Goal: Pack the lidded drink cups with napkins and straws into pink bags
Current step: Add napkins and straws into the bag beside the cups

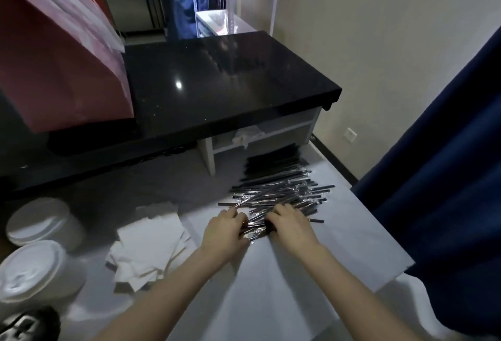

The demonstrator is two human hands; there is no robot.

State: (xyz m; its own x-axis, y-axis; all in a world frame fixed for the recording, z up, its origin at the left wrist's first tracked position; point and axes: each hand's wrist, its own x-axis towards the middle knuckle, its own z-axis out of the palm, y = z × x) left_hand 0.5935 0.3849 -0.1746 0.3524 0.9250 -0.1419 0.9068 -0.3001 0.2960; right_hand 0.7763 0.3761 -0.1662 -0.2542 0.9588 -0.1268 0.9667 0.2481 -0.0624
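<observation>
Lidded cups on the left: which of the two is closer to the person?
The front cup, lowest in the frame's left corner, is closer. The other cup stands just behind it, toward the black counter.

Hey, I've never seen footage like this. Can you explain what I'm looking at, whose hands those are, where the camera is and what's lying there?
No machine here: a person wears a camera on the head, looking down at their own bare hands. The left hand and right hand both grip a bunch from the pile of wrapped straws on a white surface. Left of them lie napkins and two lidded cups. A pink bag sits farther back on the left, beside a black counter.
</observation>
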